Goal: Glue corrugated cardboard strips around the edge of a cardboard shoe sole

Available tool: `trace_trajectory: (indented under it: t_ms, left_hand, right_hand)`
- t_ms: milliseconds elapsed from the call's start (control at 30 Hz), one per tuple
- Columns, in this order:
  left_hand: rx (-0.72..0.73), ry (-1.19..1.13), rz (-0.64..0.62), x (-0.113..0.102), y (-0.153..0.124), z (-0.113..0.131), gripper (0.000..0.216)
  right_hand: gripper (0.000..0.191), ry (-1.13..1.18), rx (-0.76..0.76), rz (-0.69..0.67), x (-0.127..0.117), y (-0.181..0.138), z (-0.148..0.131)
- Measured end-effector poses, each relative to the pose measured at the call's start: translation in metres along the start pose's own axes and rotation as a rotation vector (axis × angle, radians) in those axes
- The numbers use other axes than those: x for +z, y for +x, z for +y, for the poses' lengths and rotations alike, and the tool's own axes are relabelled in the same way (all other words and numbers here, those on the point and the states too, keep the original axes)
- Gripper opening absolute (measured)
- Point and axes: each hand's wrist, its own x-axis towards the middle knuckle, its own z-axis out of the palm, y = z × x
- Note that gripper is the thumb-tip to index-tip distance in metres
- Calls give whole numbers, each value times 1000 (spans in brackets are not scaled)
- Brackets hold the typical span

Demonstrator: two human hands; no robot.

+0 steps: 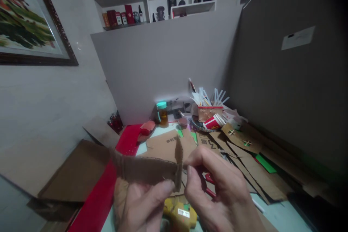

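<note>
Cardboard strip (pixel 146 169) held up at lower centre of the frame, corrugated edge uppermost. Left hand (pixel 146 206) clamped on it from below, thumb laid along the near face. Right hand (pixel 217 185) just beside the strip's right end, thumb and forefinger tips drawn close together; whether anything thin is pinched there, I cannot tell. Something red (pixel 210 185) shows past the right fingers, held or merely behind, unclear.

State of the work, as I judge it: partly made. Done: a short upright flap (pixel 178 156) meets the strip's right end at an angle, folded or joined, can't say which. Left to do: the long side runs off leftward with no second corner that I can make out, so nothing closed or boxed yet.

Material lying about: flat cardboard sheet (pixel 163 145) mid-frame behind the hands, printed; more pieces (pixel 250 172) overlapping at right, one cardboard panel (pixel 240 139) bearing small cross-shaped bits. Yellow object (pixel 181 214) with a white label below, between the hands. Red box (pixel 210 113) of pale sticks beyond, upper right of centre.
</note>
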Motion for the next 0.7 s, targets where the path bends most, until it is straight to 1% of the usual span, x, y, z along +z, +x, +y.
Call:
trace_trajectory:
  t_ms: [67,133,267,367,467,600,700]
  left_hand:
    - [-51,-48,-55,5,-1,4,40]
    - [-76,-87,-84,8,-1,6,45]
    - [-80,-135,-51,11,0,8,48]
    - [-72,-121,-29,11,1,9,53]
    - [-76,-121,-26,9,1,10,54]
    - [-75,-130,-54,6,2,10,56]
    - [-80,-127,-32,4,3,11,60]
  right_hand:
    - [19,11,3,-16,-1,2,1]
    - [18,30,11,-21,-1,3,1]
    - [17,76,69,-13,-1,4,0]
    - [19,115,131,-17,-3,4,-2]
    - [19,159,213,-60,-5,4,-2]
    - [15,258,269,-152,-8,5,-1]
    - [16,315,345,-156,-9,5,-4]
